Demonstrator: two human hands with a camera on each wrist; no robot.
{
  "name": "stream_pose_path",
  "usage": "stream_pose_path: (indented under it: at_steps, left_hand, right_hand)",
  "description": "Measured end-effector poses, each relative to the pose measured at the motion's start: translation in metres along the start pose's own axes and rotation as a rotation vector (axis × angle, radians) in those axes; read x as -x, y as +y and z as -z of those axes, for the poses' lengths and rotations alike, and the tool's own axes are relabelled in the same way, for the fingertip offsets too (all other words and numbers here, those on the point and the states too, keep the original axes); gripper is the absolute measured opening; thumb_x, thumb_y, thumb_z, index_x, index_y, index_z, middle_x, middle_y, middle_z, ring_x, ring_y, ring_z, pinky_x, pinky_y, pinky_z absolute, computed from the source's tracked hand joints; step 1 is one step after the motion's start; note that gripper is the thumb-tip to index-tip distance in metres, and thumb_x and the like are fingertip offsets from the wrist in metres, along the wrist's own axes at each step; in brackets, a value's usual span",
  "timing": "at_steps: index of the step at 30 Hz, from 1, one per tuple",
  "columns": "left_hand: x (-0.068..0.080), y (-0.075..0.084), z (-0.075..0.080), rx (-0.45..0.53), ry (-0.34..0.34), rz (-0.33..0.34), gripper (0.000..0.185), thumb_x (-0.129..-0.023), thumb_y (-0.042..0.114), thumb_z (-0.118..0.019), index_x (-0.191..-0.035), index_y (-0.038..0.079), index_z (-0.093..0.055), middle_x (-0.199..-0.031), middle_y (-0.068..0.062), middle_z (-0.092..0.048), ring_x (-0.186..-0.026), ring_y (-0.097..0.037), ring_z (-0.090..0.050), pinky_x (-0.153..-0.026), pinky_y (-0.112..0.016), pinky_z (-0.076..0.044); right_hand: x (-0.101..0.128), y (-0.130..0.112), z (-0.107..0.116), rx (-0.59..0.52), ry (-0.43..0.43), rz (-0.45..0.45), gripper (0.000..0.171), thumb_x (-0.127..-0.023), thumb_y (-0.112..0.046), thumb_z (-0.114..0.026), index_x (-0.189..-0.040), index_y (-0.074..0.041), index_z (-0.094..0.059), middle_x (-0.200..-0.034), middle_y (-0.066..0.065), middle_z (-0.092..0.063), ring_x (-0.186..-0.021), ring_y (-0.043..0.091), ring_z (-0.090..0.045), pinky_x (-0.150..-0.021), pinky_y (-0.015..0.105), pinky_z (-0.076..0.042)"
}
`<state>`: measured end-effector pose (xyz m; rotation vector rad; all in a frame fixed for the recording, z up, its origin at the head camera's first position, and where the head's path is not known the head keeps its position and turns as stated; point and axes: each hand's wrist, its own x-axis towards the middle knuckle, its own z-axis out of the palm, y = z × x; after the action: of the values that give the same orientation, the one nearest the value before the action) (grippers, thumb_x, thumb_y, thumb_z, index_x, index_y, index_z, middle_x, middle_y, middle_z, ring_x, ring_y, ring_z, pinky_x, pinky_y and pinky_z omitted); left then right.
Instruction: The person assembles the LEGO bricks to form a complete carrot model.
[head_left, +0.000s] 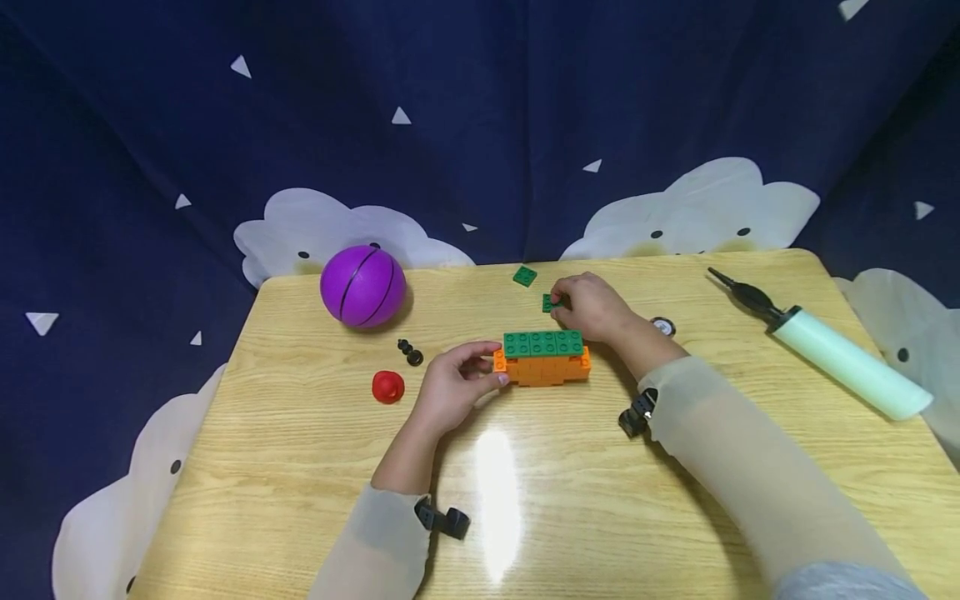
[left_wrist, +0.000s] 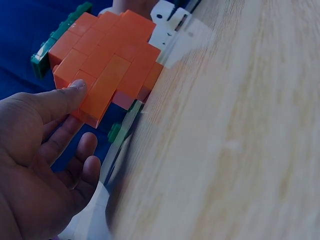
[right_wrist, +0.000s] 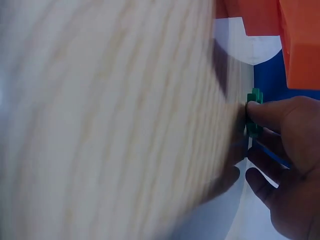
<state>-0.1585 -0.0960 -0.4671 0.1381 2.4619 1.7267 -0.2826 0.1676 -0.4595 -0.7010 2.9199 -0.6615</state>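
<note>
An orange toy-brick block (head_left: 542,369) topped with a row of green bricks (head_left: 543,343) stands at mid-table in the head view. My left hand (head_left: 453,385) grips its left end, thumb on the near side and index finger at the far side; the left wrist view shows the thumb on the stepped orange wall (left_wrist: 107,60). Behind the block, my right hand (head_left: 592,307) pinches a small flat green brick (head_left: 549,303) between thumb and fingers. In the right wrist view this green brick (right_wrist: 254,112) is right at the tabletop. Another green brick (head_left: 525,276) lies farther back.
Left of the block are a purple ball (head_left: 363,287), a red cap-shaped piece (head_left: 387,387) and a small black beaded piece (head_left: 410,352). A pump (head_left: 825,350) lies at the right, and a small round object (head_left: 663,327) sits behind my right wrist. A dark curtain (head_left: 480,125) hangs behind the table.
</note>
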Motion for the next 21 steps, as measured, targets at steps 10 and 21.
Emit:
stream_pose_path:
  at_steps: [10,21]
  left_hand:
    - [0.001,0.004,0.000,-0.004,0.005,0.014,0.041,-0.084,0.018,-0.089,-0.122,0.026,-0.076,-0.110,0.002,-0.072,-0.102,-0.020,-0.067,-0.089,-0.039,-0.057]
    - [0.003,0.001,-0.001,0.012,0.004,0.007,0.043,-0.083,0.017,-0.089,-0.123,0.024,-0.075,-0.107,0.000,-0.072,-0.099,-0.021,-0.067,-0.088,-0.040,-0.056]
  right_hand:
    - [0.024,-0.004,0.016,-0.201,0.058,-0.063,0.035,-0.098,-0.020,-0.070,-0.130,-0.008,-0.067,-0.122,0.011,-0.069,-0.103,0.028,-0.066,-0.091,0.046,-0.054]
    - [0.073,-0.016,0.035,-0.321,0.146,0.046,0.035,-0.101,-0.016,-0.070,-0.136,-0.011,-0.067,-0.132,0.008,-0.066,-0.107,0.026,-0.066,-0.086,0.042,-0.058]
